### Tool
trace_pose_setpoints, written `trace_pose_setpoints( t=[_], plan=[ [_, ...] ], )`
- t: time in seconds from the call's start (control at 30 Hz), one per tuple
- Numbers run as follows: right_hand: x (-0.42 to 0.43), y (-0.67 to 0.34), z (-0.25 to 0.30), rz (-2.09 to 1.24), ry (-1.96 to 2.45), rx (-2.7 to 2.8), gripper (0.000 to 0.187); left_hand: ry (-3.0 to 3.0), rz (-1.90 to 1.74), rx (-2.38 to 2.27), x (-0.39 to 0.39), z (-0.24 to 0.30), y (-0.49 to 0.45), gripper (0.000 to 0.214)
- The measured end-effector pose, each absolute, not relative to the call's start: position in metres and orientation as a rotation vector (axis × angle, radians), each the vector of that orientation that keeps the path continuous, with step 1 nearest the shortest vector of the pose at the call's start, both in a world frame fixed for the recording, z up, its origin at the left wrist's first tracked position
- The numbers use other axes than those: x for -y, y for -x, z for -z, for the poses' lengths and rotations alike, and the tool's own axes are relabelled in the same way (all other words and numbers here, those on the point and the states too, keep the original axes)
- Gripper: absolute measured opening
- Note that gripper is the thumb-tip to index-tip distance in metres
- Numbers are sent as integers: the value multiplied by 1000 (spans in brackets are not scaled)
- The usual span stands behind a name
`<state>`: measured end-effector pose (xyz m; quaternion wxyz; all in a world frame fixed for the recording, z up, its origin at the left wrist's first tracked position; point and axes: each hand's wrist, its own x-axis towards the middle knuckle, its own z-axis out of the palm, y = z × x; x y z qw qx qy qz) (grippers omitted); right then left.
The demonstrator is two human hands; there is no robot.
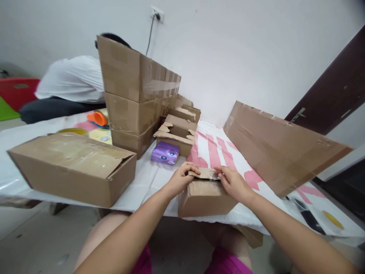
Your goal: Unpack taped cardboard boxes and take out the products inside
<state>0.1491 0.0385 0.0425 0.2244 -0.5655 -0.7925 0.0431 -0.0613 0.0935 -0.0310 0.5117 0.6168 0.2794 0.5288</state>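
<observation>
A small cardboard box [207,206] stands at the table's near edge, right in front of me. Its raised top flap [203,173] is pinched at both ends. My left hand [183,177] grips the flap's left end between thumb and fingers. At the right end, my right hand [230,182] holds the same flap, its palm beside the box's right side. Between flap and box top shows a dark gap; what lies inside is hidden. Just beyond my left hand is a purple packet [165,153], in front of an open cardboard box [179,131].
A larger closed box [71,163] sits to the left. Behind it, stacked boxes [125,95] form a wall, with a person in a white shirt [72,78] beyond. A cardboard sheet [279,144] leans at right. Tape rolls and an orange object [98,118] lie on the cloth.
</observation>
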Motion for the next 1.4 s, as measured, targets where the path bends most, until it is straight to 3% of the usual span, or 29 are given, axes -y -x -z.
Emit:
trace_pose_setpoints(
  t=[0.23, 0.33, 0.47, 0.77, 1.07, 1.4],
  plan=[
    [-31, -148, -50, -227, 1502, 2203, 25, -1485, -1268, -670, -94, 32, 61, 24],
    [-31, -150, -50, -122, 1390, 2366, 27, -1477, -1286, -661, -95, 34, 61, 21],
    [-35, -151, -47, 36, 1329, 2401, 12, -1481, -1284, -659, -96, 35, 60, 21],
    [-35, -146, -44, 81, 1301, 2346, 7, -1465, -1303, -651, -97, 36, 59, 17],
    [-33, -133, -38, 280, 1348, 2417, 10, -1476, -1311, -646, -97, 39, 58, 17],
    [-37, -133, -39, 156, 1429, 2284, 13, -1478, -1292, -635, -96, 36, 59, 15]
  ],
)
